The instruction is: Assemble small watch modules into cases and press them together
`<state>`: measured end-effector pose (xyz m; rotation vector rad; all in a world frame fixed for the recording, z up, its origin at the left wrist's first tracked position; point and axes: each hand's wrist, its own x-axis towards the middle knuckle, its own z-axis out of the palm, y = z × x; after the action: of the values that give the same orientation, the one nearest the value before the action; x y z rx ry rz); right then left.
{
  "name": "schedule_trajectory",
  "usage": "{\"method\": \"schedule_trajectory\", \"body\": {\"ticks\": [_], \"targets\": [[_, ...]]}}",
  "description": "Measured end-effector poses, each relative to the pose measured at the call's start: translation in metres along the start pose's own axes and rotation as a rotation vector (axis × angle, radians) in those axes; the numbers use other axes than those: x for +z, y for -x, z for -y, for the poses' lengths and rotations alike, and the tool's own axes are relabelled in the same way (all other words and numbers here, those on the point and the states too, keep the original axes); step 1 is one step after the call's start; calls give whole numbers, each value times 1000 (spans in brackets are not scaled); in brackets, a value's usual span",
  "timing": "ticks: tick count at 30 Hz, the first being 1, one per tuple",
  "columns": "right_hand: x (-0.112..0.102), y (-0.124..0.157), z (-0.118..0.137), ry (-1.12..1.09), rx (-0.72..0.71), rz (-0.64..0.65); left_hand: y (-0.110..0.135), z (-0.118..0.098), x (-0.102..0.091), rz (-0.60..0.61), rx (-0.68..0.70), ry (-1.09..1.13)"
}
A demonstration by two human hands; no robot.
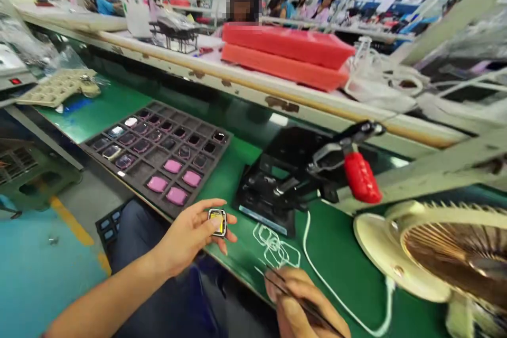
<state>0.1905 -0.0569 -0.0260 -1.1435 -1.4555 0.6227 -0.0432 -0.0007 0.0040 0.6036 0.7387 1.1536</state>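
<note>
My left hand (186, 235) is closed around a small square watch case (217, 222), thumb across its yellow inner part and silver rim facing up. In my right hand (303, 303) I hold dark tweezers (295, 296), their tips pointing up and left. Just beyond those tips lies a loose pile of thin white square rings (273, 245) on the green mat. Whether the tweezers pinch one of the rings is too blurred to tell. Left of my left hand, a dark compartment tray (140, 171) carries several watch pieces, some black and glossy, others with pink faces.
A black clamp fixture (273, 185) with a red handle (362, 177) stands beyond the rings. To the right are a white cable (330, 282) and a beige fan (447, 253). Red foam blocks (285, 55) rest on the raised shelf. People sit at benches behind.
</note>
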Motion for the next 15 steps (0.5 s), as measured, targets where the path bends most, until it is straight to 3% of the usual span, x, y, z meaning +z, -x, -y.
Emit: {"method": "schedule_trajectory", "body": {"ticks": [3, 9, 15], "targets": [[12, 4, 3, -189, -37, 25, 6, 14, 11, 12, -20, -98], [29, -9, 11, -118, -225, 44, 22, 21, 20, 62, -64, -214], [30, 4, 7, -94, -257, 74, 30, 23, 25, 70, -78, -272]]}}
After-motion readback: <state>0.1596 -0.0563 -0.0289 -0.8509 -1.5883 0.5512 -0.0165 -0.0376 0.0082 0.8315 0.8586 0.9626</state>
